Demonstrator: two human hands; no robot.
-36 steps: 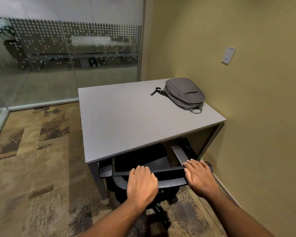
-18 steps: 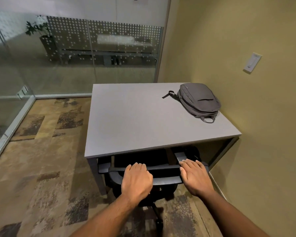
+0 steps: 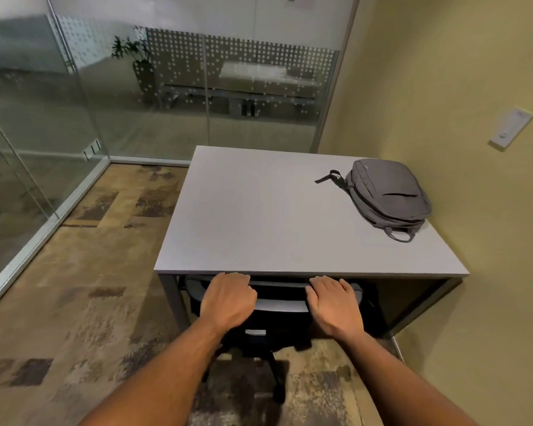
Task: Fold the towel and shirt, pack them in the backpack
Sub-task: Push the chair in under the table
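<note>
The backpack (image 3: 388, 199) lies flat on the tabletop (image 3: 259, 210), in its far right corner close to the wall (image 3: 474, 72). Its long axis runs on a slant, from far left to near right: the carry loop points toward the near right edge, and a dark strap trails off the opposite end toward the tabletop's middle. It appears zipped up, though the zip is too small to make out for certain. It is well apart from both hands, beyond and to the right of them. The left hand (image 3: 228, 299) and the right hand (image 3: 333, 302) rest side by side on the top edge of a chair (image 3: 277, 302) back, which sits tucked under the tabletop's near edge. The left fingers (image 3: 231, 277) curl over that edge and grip it; the right fingers (image 3: 326, 282) lie flatter along it, bent over the top. Patterned carpet (image 3: 90, 287) covers the floor, and glass panels (image 3: 166, 87) bound the left and far sides.
</note>
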